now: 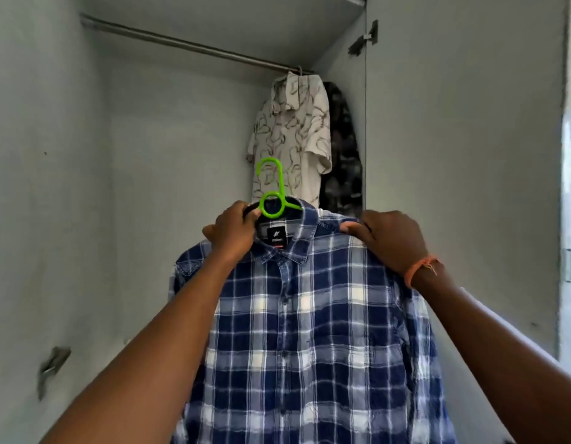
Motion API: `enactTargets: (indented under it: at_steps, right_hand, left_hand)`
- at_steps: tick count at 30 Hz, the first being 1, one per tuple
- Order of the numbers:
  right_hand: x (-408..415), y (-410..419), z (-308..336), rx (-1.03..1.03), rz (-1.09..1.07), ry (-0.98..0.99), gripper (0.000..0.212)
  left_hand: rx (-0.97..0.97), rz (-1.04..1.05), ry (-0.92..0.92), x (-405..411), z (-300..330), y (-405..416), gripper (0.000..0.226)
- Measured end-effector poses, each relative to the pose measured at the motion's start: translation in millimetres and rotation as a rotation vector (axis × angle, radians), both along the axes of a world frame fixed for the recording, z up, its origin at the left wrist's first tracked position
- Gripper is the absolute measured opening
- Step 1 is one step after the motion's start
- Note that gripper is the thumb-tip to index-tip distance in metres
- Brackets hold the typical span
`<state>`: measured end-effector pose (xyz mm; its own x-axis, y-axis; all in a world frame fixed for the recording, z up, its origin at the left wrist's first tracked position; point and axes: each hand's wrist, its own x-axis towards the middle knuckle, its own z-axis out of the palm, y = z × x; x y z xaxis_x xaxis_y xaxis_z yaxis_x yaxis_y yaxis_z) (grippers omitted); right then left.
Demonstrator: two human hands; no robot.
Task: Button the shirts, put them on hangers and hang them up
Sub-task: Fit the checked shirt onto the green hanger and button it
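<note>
Wardrobe rail [194, 44]: well above both hands; the hook could miss it or catch only by its tip on the way up, and the shirt would drop

Plaid shirt [309, 331]: buttoned down the front, hanging below both sets of fingers; its weight could drag one shoulder off the hanger if the lift tilts

Printed shirt [290, 136]: already hung, beyond the fingertips to the right; the incoming hook could snag it

Left hand [232, 232]: fingers curled round the collar and the hanger neck, just below the ring

Right hand [389, 238]: fingers pinch the shirt's shoulder seam, right of the collar

Green hanger [273, 190]: hook stands free above the left fingers, not yet on the rail
</note>
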<state>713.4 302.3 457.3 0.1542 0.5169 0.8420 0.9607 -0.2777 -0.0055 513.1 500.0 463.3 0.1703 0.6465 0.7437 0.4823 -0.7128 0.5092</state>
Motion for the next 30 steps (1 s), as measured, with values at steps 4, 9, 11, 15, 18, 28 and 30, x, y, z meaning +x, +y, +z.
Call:
enactTargets:
  at_steps: [4, 9, 11, 15, 18, 28, 30]
  right_hand:
    - [40.0, 83.1, 48.0, 0.043, -0.001, -0.143, 0.054]
    - [76.4, 170.7, 122.1, 0.087, -0.012, -0.211, 0.058]
    - [88.2, 204.9, 146.3, 0.128, 0.0, -0.224, 0.056]
    - [105.4, 267.2, 182.1, 0.19, -0.007, -0.196, 0.055]
    - [113.8, 305.0, 205.2, 0.279, -0.018, -0.15, 0.053]
    - [109.8, 410.4, 317.2, 0.469, -0.144, -0.156, 0.047]
    - [111.9, 424.4, 335.1, 0.496, -0.174, -0.167, 0.045]
  left_hand:
    - [-0.023, 0.165, -0.196, 48.8, 19.3, 59.1, 0.05]
    - [0.002, 0.06, -0.341, 107.2, 61.6, 127.4, 0.063]
    - [0.054, -0.008, -0.338, 127.0, 79.3, 158.4, 0.067]
    - [0.067, -0.032, -0.306, 152.3, 116.7, 212.9, 0.078]
    - [0.069, -0.093, -0.295, 174.9, 133.1, 256.1, 0.094]
    - [0.051, -0.394, -0.189, 215.5, 230.3, 350.4, 0.076]
    - [0.077, -0.41, -0.189, 220.4, 249.6, 363.5, 0.073]
